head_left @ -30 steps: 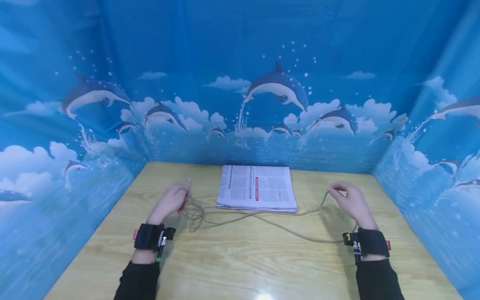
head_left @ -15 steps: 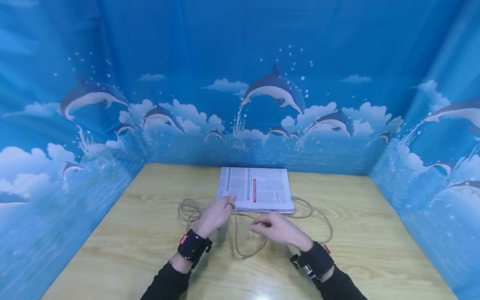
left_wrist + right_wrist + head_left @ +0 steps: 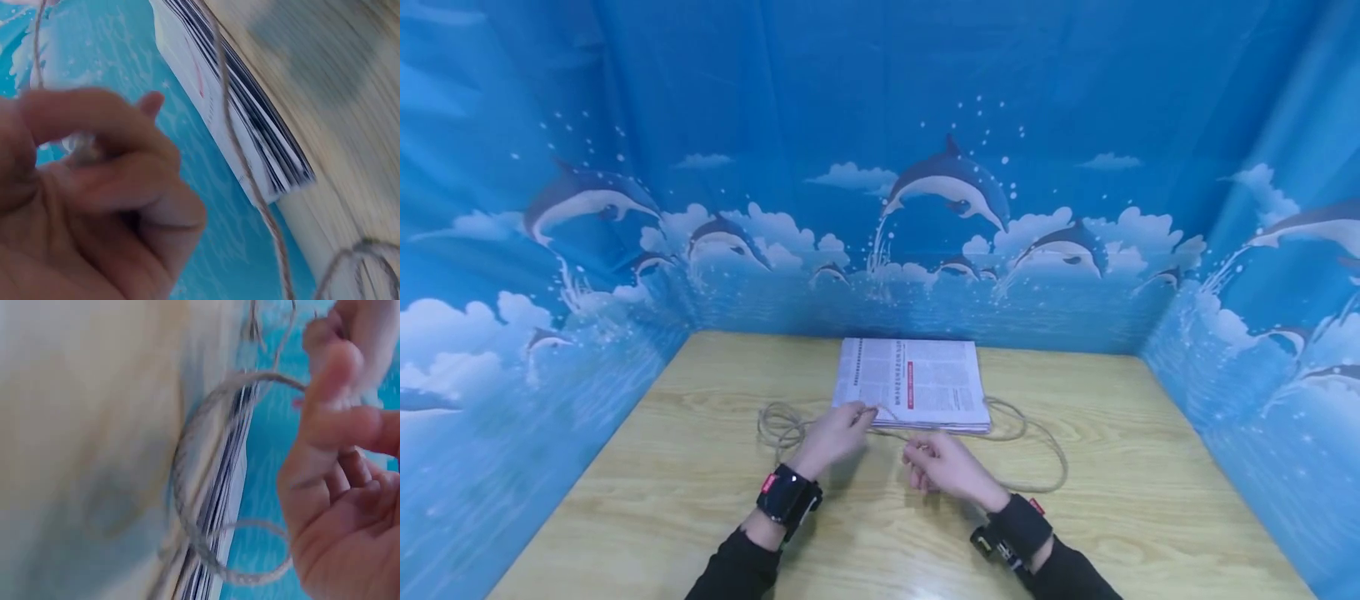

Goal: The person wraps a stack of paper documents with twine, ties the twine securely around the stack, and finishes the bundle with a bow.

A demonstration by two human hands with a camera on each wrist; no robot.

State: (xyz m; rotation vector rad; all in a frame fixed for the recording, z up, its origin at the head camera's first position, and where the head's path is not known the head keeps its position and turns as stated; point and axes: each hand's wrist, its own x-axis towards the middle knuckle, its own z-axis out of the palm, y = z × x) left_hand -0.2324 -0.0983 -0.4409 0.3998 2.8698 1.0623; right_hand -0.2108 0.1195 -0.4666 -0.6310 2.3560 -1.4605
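A tan rope runs across the table along the near edge of a stack of folded newspapers. My left hand is at the stack's near left edge, pinching a strand of the rope between thumb and index finger. In the left wrist view, the rope also passes in front of the newspapers' layered edge. My right hand is just right of it, in front of the stack, with a curved length of rope pinched at its fingertips in the right wrist view.
Loose coils of the same rope lie on the wooden table left of the newspapers. To the right a wide loop bends across the tabletop. A blue dolphin-print curtain closes off the back and both sides.
Both hands have come inward from the table's far left and right to meet before the newspapers. The rope loop that hung between them half a second ago has been drawn up.
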